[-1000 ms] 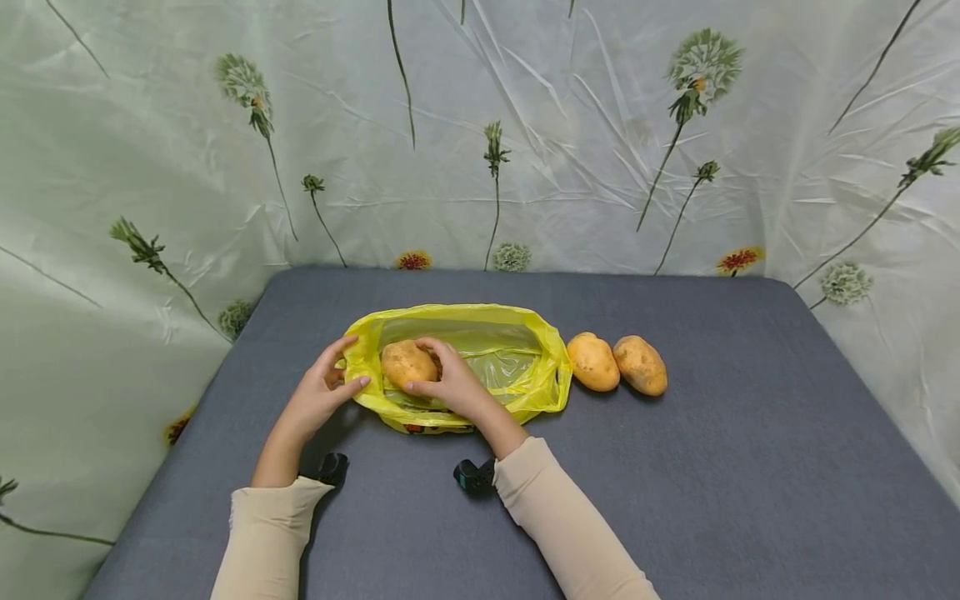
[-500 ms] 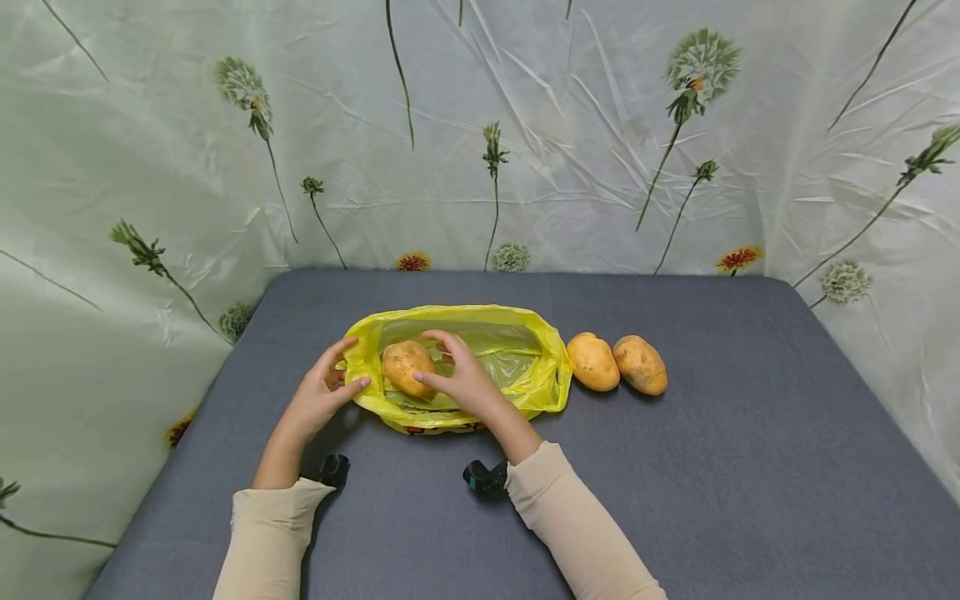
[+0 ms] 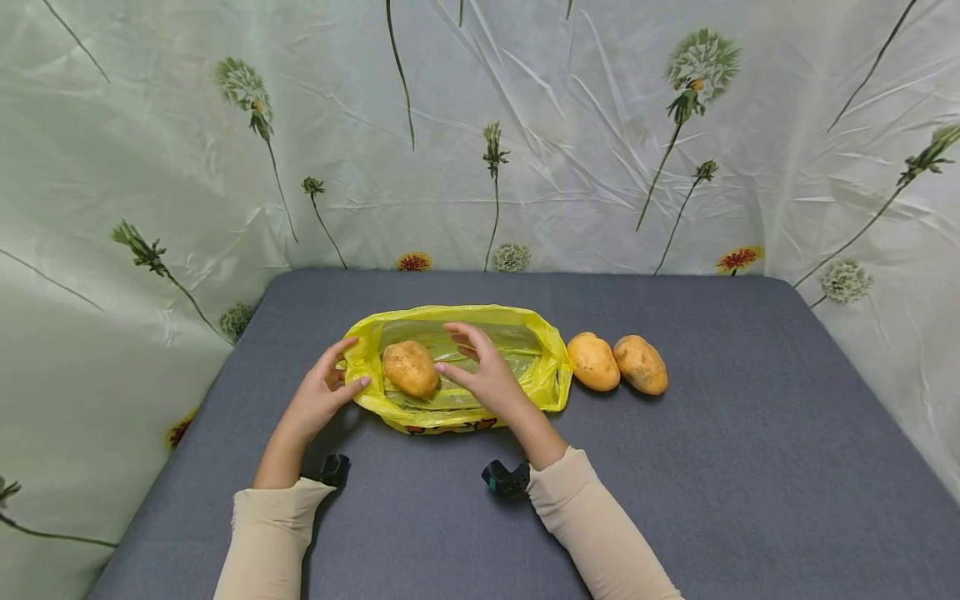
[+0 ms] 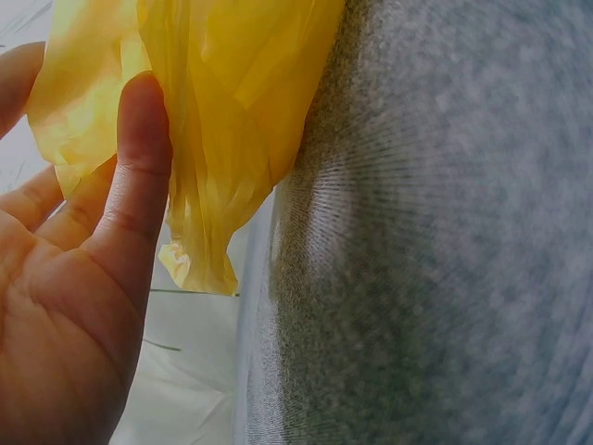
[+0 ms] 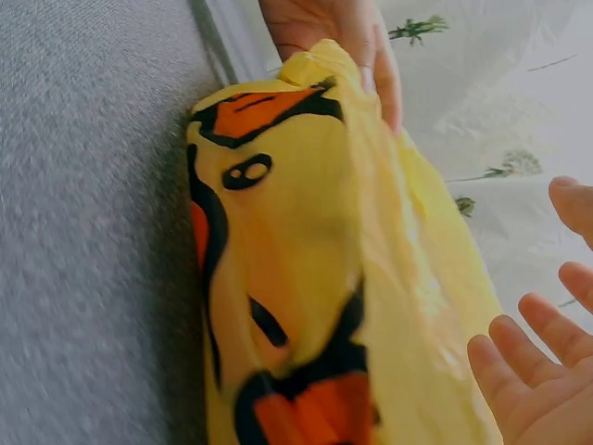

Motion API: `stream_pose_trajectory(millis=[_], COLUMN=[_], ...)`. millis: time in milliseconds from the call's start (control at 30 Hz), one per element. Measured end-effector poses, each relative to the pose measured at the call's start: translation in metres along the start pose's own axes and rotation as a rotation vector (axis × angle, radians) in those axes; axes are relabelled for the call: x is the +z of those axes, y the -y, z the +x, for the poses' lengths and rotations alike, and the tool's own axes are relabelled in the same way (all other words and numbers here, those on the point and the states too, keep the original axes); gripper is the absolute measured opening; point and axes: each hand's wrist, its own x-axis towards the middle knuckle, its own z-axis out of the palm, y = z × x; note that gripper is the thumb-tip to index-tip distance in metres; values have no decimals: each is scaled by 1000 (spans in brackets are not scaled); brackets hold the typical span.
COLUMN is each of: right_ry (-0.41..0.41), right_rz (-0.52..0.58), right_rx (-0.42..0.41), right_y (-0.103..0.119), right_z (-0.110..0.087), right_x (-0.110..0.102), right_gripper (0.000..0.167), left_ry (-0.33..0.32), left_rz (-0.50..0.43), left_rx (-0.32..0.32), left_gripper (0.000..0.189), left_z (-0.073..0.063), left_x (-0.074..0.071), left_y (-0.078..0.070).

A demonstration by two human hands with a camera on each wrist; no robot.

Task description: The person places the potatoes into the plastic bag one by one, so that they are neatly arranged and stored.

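Observation:
A yellow plastic bag [image 3: 547, 400] stands with its mouth wide on the grey table, one potato [image 3: 410, 368] lying inside at its left end. My left hand [image 3: 315, 396] holds the left end of the bag, thumb and fingers curved round it; in the left wrist view its thumb [image 4: 144, 139] lies against the yellow plastic. Over the bag's mouth is my right hand [image 3: 487, 375], fingers apart and holding nothing, just right of the potato. In the right wrist view, the bag's printed side [image 5: 287, 260] hides the potato.
Two more potatoes, one yellow [image 3: 593, 362] and one browner [image 3: 641, 365], lie side by side just right of the bag. The grey table [image 3: 750, 467] meets a flower-printed curtain [image 3: 570, 167] behind and at the sides.
My right hand has let go of the potato and moved right, away from it. The potato stays in the bag, tilted slightly differently. My left hand has kept its place.

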Motion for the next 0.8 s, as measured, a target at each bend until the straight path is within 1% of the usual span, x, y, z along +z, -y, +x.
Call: stream_pose_trajectory(millis=[133, 333, 600, 733, 800], right_ry=[-16, -59, -130, -176, -196], right_rz=[-13, -35, -82, -79, -74], right_rx=[-18, -60, -112, -174, -212], right_y=[5, 5, 2, -2, -4], right_z=[-4, -9, -17, -21, -22], right_x=[-7, -17, -32, -41, -45], right_gripper=[50, 50, 49, 48, 48], left_ry=[-5, -6, -5, -6, -7], left_rz=[5, 16, 25, 27, 22], left_rx=[-4, -19, -9, -9, -7], left_gripper=[64, 63, 64, 63, 63], left_z=[-1, -1, -1, -1, 0], left_x=[0, 0, 0, 0, 0], left_y=[-1, -2, -2, -3, -2])
